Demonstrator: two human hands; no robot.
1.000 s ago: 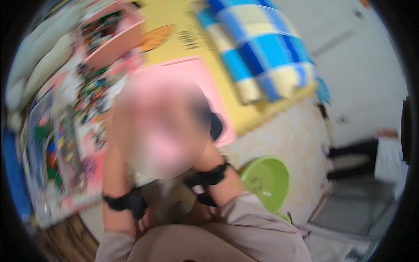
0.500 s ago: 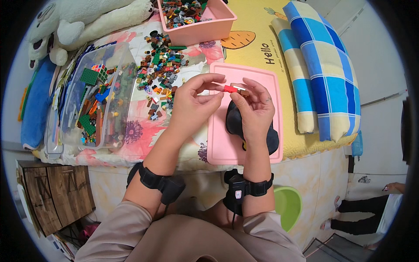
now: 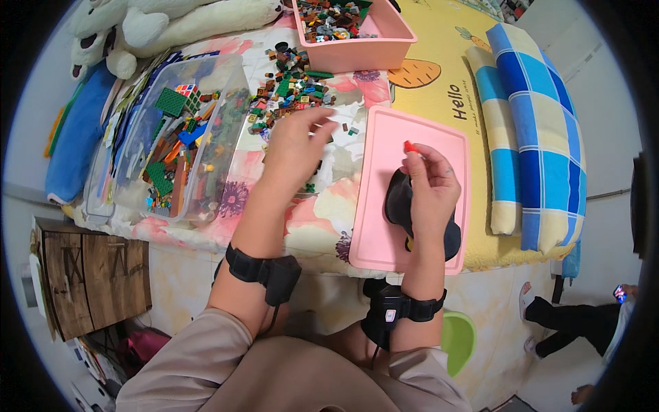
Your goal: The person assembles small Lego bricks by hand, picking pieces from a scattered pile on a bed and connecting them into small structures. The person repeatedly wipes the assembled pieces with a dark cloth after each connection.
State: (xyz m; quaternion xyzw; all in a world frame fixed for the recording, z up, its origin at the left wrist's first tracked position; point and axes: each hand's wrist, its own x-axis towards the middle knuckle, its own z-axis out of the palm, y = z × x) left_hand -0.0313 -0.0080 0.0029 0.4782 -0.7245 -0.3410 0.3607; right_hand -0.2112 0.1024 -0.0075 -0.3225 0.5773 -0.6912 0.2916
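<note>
My right hand (image 3: pixel 435 180) pinches a red brick (image 3: pixel 410 146) too small for palming; farther left, my left hand (image 3: pixel 295 145) gapes, seemingly empty.

taupe sleeves (image 3: pixel 195 353) end above black forearm straps (image 3: pixel 244 265) with boxy black modules (image 3: pixel 282 281).

**Background, head view**
White plush toy (image 3: pixel 178 44) lay upper left, near a blue cushion (image 3: pixel 79 147). Two checked pillows (image 3: pixel 539 130) sat side by side on the yellow mat (image 3: pixel 427 99). Wooden cabinet (image 3: pixel 103 278) stood lower left, green basin (image 3: pixel 458 343) low right, bystander (image 3: pixel 576 323) in dark trousers far right.
</note>
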